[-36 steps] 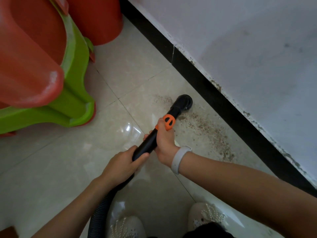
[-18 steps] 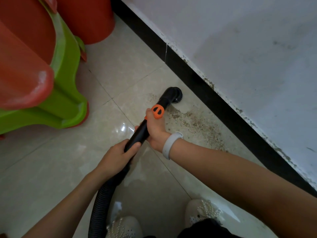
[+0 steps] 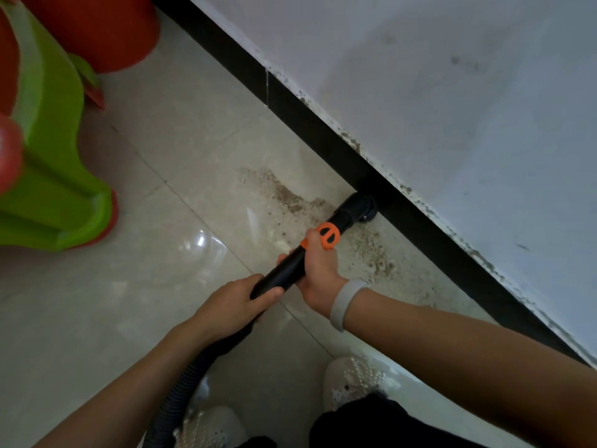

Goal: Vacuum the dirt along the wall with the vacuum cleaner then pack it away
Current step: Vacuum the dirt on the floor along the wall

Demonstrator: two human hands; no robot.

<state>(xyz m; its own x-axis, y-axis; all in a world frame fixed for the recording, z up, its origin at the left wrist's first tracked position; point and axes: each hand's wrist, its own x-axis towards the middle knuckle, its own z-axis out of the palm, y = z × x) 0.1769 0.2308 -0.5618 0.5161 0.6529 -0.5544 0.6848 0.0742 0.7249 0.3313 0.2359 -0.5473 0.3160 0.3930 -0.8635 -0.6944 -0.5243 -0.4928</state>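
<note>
The black vacuum wand [image 3: 286,271] with an orange ring [image 3: 329,234] points up and right toward the wall. Its round brush nozzle [image 3: 358,206] presses on the floor right against the black skirting [image 3: 323,137]. My right hand [image 3: 318,273] grips the wand just below the orange ring. My left hand [image 3: 231,305] holds it lower, where the ribbed hose [image 3: 181,396] begins. Brown dirt [image 3: 284,192] lies left of the nozzle, and more dirt [image 3: 376,257] sits right of my right hand.
A green and red plastic piece [image 3: 51,176] stands at the left, with a red tub [image 3: 97,30] behind it. The stained white wall [image 3: 452,108] runs diagonally on the right. My white shoes [image 3: 355,379] show at the bottom on glossy beige tiles.
The nozzle has slid from the middle of the dirt patch to the skirting. Both hands moved with the wand, keeping their grip.
</note>
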